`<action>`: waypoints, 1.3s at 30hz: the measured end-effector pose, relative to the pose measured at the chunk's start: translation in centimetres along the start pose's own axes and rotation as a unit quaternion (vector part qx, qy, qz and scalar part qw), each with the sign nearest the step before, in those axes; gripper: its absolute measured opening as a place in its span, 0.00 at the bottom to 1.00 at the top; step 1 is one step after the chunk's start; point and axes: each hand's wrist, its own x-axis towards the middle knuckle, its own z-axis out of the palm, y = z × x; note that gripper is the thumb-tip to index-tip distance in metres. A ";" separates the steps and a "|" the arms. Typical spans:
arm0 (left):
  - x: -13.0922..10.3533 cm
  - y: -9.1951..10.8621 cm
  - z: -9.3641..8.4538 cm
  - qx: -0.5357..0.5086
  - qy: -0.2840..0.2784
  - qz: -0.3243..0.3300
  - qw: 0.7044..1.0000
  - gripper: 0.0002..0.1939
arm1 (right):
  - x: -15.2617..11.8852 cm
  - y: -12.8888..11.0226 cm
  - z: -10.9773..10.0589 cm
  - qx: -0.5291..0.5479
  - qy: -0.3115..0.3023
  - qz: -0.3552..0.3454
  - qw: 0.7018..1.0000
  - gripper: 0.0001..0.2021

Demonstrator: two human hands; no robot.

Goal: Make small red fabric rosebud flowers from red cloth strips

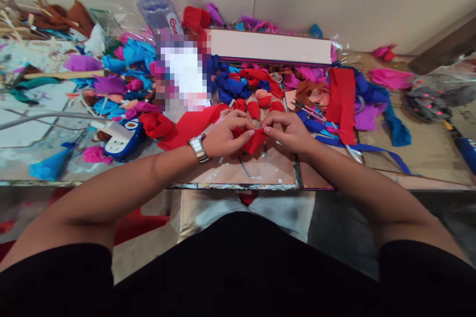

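Both of my hands pinch a small piece of red crepe paper (256,142) just above the table's front part. My left hand (229,133), with a silver watch (199,149) at the wrist, grips its left side between thumb and fingers. On the other side, my right hand (287,131) is closed on its upper right edge. A long red crepe strip (188,126) lies by my left hand, partly under it. Just beyond my fingers sit several small red rolled pieces (253,110) and a peach one (264,97). Pink-handled scissors (311,110) rest to the right of my right hand.
A blue and white power strip (124,141) with a plugged-in cable is at left. Behind stand a capped plastic bottle (158,12) and a long pale box (269,46). Colourful crepe scraps (111,84) pile around. A folded red strip (341,104) lies at right.
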 end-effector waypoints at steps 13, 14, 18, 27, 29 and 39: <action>0.0 -0.1 0.0 0.007 -0.005 0.006 1.000 0.16 | 0.1 0.5 -0.3 0.030 -0.026 0.039 0.998 0.25; 0.0 -0.2 0.0 0.005 -0.004 0.007 1.000 0.16 | 0.1 0.5 -0.3 0.043 -0.032 0.052 0.997 0.26; -0.1 -0.2 0.1 -0.005 -0.002 0.013 1.000 0.17 | 0.1 0.6 -0.4 0.115 -0.047 0.098 0.987 0.25; 0.0 -0.2 0.1 0.000 0.000 0.009 1.000 0.17 | 0.2 -0.3 -0.7 0.050 -0.054 0.075 0.994 0.24; 0.0 -0.3 0.2 0.001 -0.001 0.012 1.000 0.16 | 0.2 -0.4 -0.7 0.025 -0.044 0.062 0.997 0.24; -0.1 0.1 0.0 0.031 0.010 0.013 0.999 0.16 | 0.1 0.3 -0.6 -0.055 0.026 0.007 0.998 0.21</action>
